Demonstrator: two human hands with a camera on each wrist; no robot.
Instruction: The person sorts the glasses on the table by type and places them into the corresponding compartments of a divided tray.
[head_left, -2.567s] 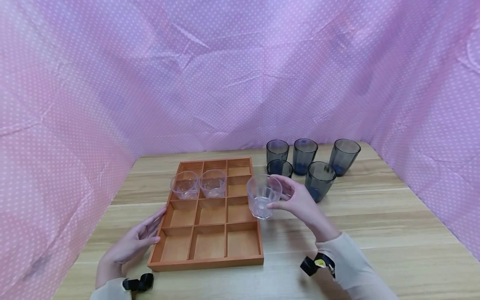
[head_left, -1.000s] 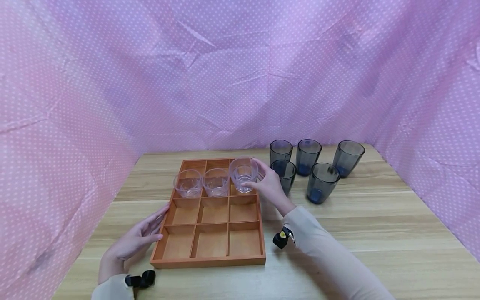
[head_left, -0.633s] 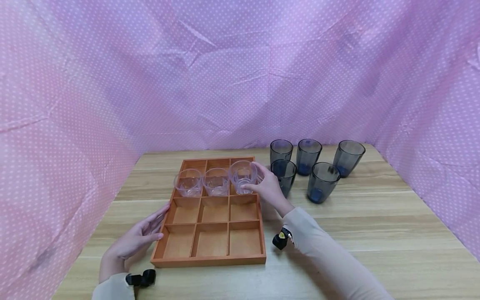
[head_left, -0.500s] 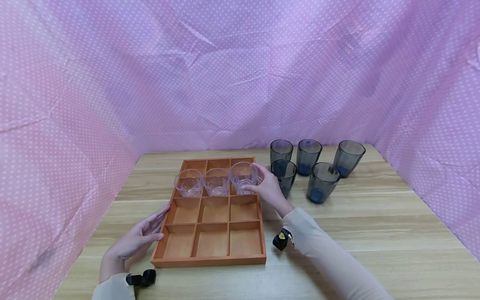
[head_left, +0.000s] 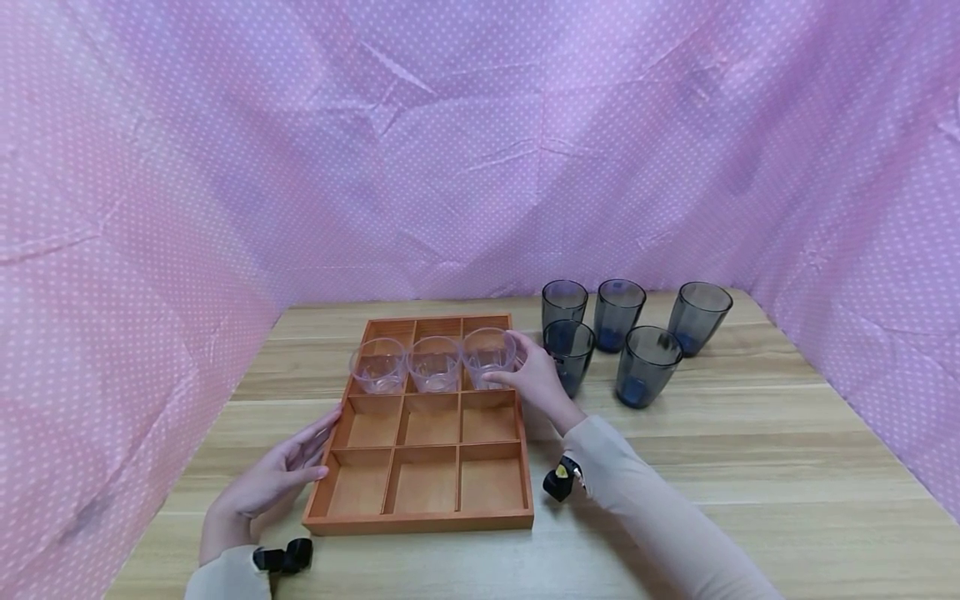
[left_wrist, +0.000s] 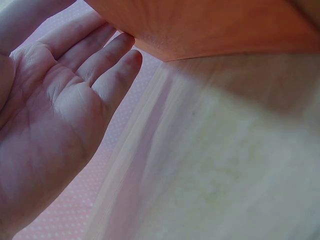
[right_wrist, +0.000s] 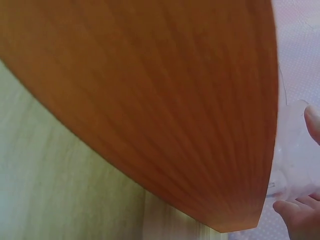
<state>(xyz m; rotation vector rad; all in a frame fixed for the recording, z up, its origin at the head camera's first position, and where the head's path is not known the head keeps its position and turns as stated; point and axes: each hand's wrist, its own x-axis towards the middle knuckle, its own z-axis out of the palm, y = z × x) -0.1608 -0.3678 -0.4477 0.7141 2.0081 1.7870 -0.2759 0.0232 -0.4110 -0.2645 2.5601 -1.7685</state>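
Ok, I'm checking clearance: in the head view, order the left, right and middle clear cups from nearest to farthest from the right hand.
1. Right clear cup: held by the right hand, right side of the tray.
2. Middle clear cup: tray's middle column.
3. Left clear cup: tray's left column.

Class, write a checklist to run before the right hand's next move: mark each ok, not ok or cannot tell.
1. Right hand gripping the right clear cup: ok.
2. Its base resting on the tray: cannot tell.
3. Left hand touching the tray's left side: ok.
4. Left clear cup and middle clear cup in one row: ok.
5. Right hand clear of the nearest dark glass: cannot tell, they overlap in view.
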